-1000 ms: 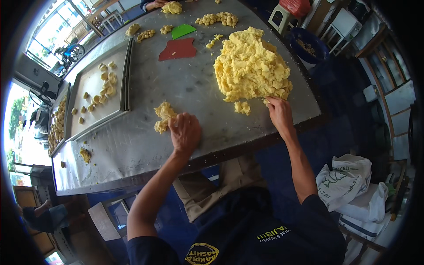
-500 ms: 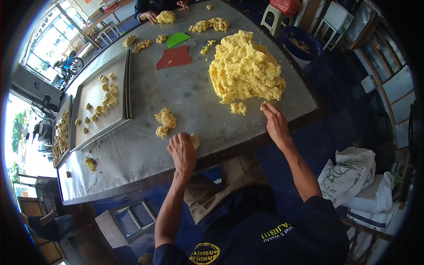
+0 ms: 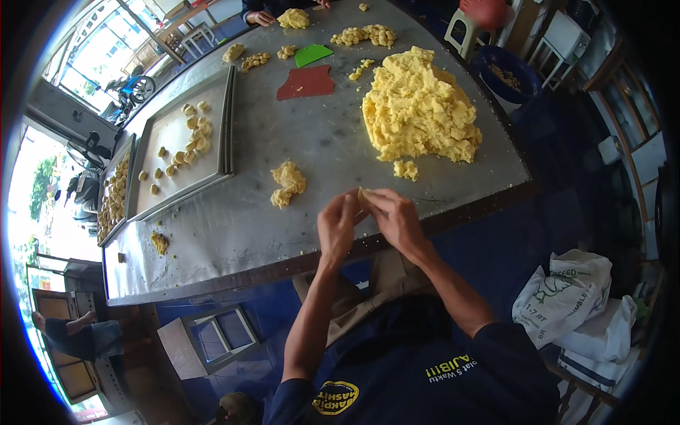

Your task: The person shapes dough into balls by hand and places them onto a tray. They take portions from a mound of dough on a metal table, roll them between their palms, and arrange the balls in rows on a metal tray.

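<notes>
The fingers [image 3: 365,202] of both hands meet above the near edge of the table [image 3: 234,234], pinching a small piece of yellow dough [image 3: 364,193] between them. The left hand [image 3: 336,227] comes up from below with its fingers curled onto the piece from the left; the right hand [image 3: 397,219] closes on it from the right, thumb and first fingers pressed against it. Neither hand is spread flat. The piece is mostly hidden by the fingertips, so its shape and long axis cannot be told; it sits at the fingertips themselves, shared about equally between the two hands.

Taking that pinched piece as the landmark: just beyond it and slightly right lies a small clump of dough [image 3: 405,168], apart from the hands and nearer the right one. Farther beyond that clump rises the big heap of dough [image 3: 418,113]. Beyond and to the left of the pinched piece sits a loose lump [image 3: 287,183], nearer the left hand. Farther left lies a metal tray [image 3: 180,152] carrying small shaped pieces, with a second tray [image 3: 113,191] beside it. Well beyond, near the far side, lie a red scraper [image 3: 306,83] and a green scraper [image 3: 312,54], with small piles of dough around them. Another person's hand [image 3: 263,18] rests at the far edge.
</notes>
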{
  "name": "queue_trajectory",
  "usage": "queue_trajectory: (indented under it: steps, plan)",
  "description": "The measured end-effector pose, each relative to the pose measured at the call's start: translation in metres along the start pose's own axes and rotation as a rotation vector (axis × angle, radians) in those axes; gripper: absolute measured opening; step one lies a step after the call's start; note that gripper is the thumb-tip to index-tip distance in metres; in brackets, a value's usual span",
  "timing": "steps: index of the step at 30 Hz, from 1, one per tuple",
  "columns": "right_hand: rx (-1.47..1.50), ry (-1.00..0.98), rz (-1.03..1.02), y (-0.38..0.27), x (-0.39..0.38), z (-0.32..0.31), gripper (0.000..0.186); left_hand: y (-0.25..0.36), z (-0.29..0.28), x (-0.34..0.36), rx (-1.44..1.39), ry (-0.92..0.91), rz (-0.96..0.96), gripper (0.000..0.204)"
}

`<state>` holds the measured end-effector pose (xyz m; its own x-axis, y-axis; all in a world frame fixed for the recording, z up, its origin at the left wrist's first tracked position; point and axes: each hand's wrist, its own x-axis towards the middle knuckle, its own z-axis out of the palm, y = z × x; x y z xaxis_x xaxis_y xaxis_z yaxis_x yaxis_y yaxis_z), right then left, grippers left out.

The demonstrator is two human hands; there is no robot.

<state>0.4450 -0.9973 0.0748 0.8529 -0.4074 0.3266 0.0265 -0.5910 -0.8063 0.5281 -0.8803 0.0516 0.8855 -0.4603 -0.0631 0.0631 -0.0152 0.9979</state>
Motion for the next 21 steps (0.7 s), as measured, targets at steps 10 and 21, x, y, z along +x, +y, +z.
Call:
queue_trajectory:
  steps: [10, 21]
  plan:
    - [0.17, -0.075, 0.068, -0.012, 0.004, 0.012, 0.024, -0.009, -0.014, 0.005, 0.58, 0.025, 0.278, 0.021]
    - [0.169, -0.287, 0.166, 0.0, 0.032, 0.001, 0.047, -0.007, -0.023, 0.003, 0.435, -0.136, 0.288, 0.023]
